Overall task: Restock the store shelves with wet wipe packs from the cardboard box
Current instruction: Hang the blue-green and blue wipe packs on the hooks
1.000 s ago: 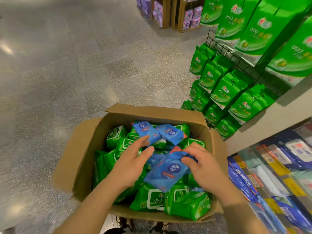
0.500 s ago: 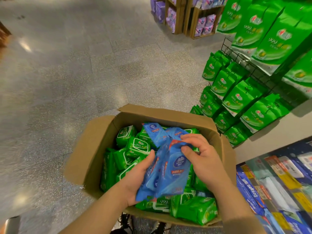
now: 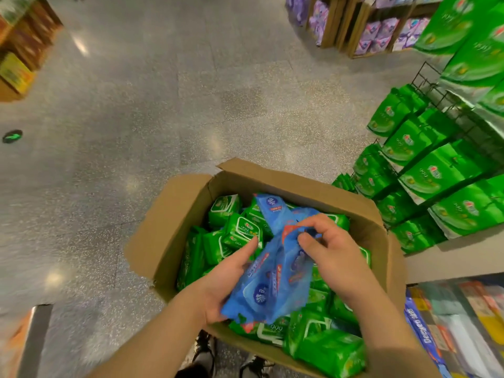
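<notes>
We see a bundle of soft blue plastic wet wipe packs (image 3: pixel 272 279) between both hands, over the open brown cardboard box (image 3: pixel 174 214) of green packs (image 3: pixel 240 230). Our left hand (image 3: pixel 226 279) cradles it from below, fingers curled around; our right hand (image 3: pixel 327 249) pinches its top edge.

My left hand (image 3: pixel 218 285) palm-up, fingers cupped under stack of small blue plastic wipe packs (image 3: pixel 270 279), thumb along side. My right hand (image 3: pixel 330 252) above, fingers curled, pinching stack's top edge. Both forearms bare, angled inward.
</notes>
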Tool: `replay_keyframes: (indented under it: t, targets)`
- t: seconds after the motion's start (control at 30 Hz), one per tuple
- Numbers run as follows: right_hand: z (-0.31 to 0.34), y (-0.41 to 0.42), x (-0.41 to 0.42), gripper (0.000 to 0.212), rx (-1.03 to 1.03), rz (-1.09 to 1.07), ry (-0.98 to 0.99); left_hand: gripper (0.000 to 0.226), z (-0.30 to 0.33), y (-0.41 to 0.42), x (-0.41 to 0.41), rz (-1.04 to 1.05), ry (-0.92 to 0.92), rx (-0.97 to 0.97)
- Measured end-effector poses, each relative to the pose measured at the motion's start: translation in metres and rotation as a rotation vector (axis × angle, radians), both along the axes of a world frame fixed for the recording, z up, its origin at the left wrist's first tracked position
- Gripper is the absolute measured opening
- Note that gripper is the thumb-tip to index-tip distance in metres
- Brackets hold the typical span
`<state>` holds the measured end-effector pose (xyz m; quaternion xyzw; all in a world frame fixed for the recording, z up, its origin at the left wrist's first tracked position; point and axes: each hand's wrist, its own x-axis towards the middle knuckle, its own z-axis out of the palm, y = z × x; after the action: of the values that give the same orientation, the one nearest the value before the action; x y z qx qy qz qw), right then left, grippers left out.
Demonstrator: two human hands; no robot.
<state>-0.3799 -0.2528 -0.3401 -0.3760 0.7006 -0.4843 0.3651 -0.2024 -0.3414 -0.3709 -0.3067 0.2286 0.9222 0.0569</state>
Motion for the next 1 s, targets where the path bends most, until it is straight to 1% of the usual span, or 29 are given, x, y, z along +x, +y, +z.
replay_keyframes:
  t: [0.03,0.07,0.13,0.17,0.23,0.27,0.3,0.37,0.4,0.47,0.5,0.53,0.57,0.6,0.63,0.7,0.73,0.77,0.83,0.9,0.93,1.0]
  targets:
    - [0.003,-0.003,-0.003,0.027,-0.012,0.112,0.162,0.078,-0.004,-0.006,0.002,-0.06,-0.037,-0.024]
    - [0.005,-0.007,-0.004,0.026,-0.014,0.222,0.258,0.08,-0.004,-0.011,0.003,-0.11,-0.066,-0.056]
    - [0.004,-0.013,-0.006,0.026,-0.008,0.367,0.269,0.083,0.002,-0.02,0.005,-0.116,-0.094,-0.051]
    - [0.0,-0.016,-0.006,0.024,-0.006,0.377,0.252,0.085,0.002,-0.025,0.008,-0.091,-0.092,-0.047]
    - [-0.006,-0.018,-0.005,0.018,0.004,0.255,0.196,0.088,0.002,-0.031,0.012,-0.017,-0.024,-0.045]
    - [-0.009,-0.019,-0.004,0.019,0.016,0.141,0.117,0.085,0.004,-0.031,0.014,0.014,0.002,-0.062]
    - [-0.011,-0.019,-0.002,0.022,0.04,0.022,-0.003,0.077,0.0,-0.029,0.013,0.042,-0.009,-0.111]
    - [-0.017,-0.019,0.004,0.025,0.109,-0.172,-0.21,0.056,-0.005,-0.016,0.005,0.118,-0.075,-0.311]
    - [-0.022,-0.02,0.006,0.024,0.135,-0.234,-0.263,0.056,-0.001,-0.007,-0.002,0.17,-0.088,-0.388]
    - [-0.03,-0.022,0.014,0.018,0.174,-0.307,-0.386,0.093,0.0,0.008,-0.017,0.291,-0.067,-0.44]
    - [-0.032,-0.023,0.019,0.017,0.185,-0.33,-0.463,0.101,0.002,0.013,-0.024,0.365,-0.03,-0.412]
    - [-0.032,-0.022,0.023,0.018,0.194,-0.341,-0.519,0.098,0.004,0.015,-0.029,0.438,0.001,-0.386]
    - [-0.032,-0.02,0.027,0.017,0.203,-0.338,-0.528,0.095,0.004,0.014,-0.033,0.478,0.02,-0.367]
    - [-0.033,-0.017,0.03,0.018,0.21,-0.328,-0.473,0.098,0.003,0.013,-0.036,0.497,0.013,-0.365]
    - [-0.034,-0.016,0.031,0.018,0.212,-0.311,-0.373,0.102,0.001,0.009,-0.036,0.496,0.0,-0.377]
    - [-0.037,-0.013,0.027,0.016,0.21,-0.258,-0.115,0.096,0.0,0.003,-0.037,0.463,-0.035,-0.411]
    - [-0.037,-0.014,0.023,0.014,0.205,-0.218,-0.014,0.094,-0.001,0.0,-0.036,0.429,-0.046,-0.427]
    - [-0.034,-0.015,0.02,0.016,0.185,-0.189,0.037,0.096,-0.003,-0.001,-0.035,0.386,-0.044,-0.444]
    - [-0.029,-0.021,0.015,0.023,0.141,-0.141,0.082,0.104,-0.01,0.002,-0.031,0.32,-0.042,-0.467]
    - [-0.028,-0.031,0.012,0.02,0.142,-0.091,0.096,0.105,-0.019,0.008,-0.028,0.272,-0.061,-0.452]
    - [-0.029,-0.036,0.013,0.017,0.16,-0.073,0.101,0.097,-0.023,0.01,-0.027,0.264,-0.086,-0.437]
    - [-0.039,-0.045,0.014,0.017,0.2,-0.031,0.104,0.073,-0.026,0.012,-0.026,0.285,-0.142,-0.422]
